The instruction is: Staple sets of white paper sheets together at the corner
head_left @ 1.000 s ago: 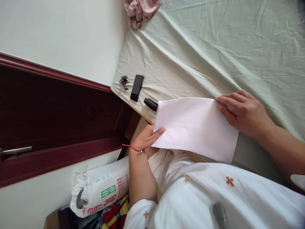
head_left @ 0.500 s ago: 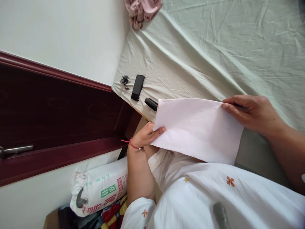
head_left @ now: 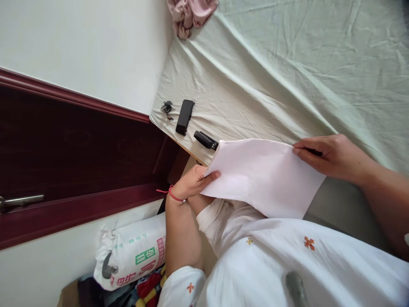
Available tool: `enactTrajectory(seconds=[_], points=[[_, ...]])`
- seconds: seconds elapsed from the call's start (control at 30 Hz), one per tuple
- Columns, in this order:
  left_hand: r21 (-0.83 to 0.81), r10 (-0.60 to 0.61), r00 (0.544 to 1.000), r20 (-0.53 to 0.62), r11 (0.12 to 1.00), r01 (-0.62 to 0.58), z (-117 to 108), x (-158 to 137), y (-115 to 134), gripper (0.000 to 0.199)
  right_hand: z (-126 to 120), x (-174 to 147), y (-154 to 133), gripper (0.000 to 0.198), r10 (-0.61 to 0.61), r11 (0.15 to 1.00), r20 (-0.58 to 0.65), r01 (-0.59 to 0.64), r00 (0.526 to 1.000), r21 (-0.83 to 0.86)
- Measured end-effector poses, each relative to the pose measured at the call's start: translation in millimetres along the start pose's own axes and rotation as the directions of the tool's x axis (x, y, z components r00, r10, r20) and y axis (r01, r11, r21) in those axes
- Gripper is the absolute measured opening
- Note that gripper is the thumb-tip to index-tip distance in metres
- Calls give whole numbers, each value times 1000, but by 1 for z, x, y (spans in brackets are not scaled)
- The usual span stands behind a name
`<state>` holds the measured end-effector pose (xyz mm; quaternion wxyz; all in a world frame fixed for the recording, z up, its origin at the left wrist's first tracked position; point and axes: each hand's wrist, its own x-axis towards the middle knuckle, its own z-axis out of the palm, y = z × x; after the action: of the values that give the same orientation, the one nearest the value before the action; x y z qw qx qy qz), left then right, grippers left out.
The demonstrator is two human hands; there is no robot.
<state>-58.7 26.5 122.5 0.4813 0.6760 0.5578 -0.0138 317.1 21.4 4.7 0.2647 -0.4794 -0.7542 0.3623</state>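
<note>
White paper [head_left: 262,172], perhaps more than one sheet, is stretched between my hands above my lap, its surface slightly bowed. My left hand [head_left: 196,181], with a red string bracelet at the wrist, grips its left edge, thumb on top and fingers hidden beneath. At the upper right edge, my right hand [head_left: 326,155] pinches the paper between thumb and fingers. Just beyond the paper's upper left corner lies a black stapler-like object [head_left: 204,139], partly covered by the paper.
A black phone-like case [head_left: 185,117] and some keys [head_left: 167,108] lie on the pale green sheet [head_left: 271,85] near its left corner. Pink cloth [head_left: 193,17] is bunched at the far edge. A dark red door [head_left: 79,140] and a printed white sack [head_left: 134,251] are on the left.
The paper has shifted slightly down and bowed more, uncovering more of the black object. My right hand has moved a little left and down; my left hand slightly left.
</note>
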Motion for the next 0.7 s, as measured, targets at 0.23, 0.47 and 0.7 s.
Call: enactTrajectory(seconds=[0.23, 0.47, 0.7], points=[[-3, 86, 996, -5, 996, -86, 10, 14, 0, 49, 0, 2, -3, 37, 183, 982, 18, -184, 983, 46], [-169, -66, 960, -272, 985, 20, 25, 28, -30, 45, 1, 1, 0, 36, 264, 965, -12, -263, 965, 16], [-443, -236, 861, -452, 897, 14, 38, 42, -57, 45, 0, 3, -2, 36, 326, 946, -12, -325, 945, 10]])
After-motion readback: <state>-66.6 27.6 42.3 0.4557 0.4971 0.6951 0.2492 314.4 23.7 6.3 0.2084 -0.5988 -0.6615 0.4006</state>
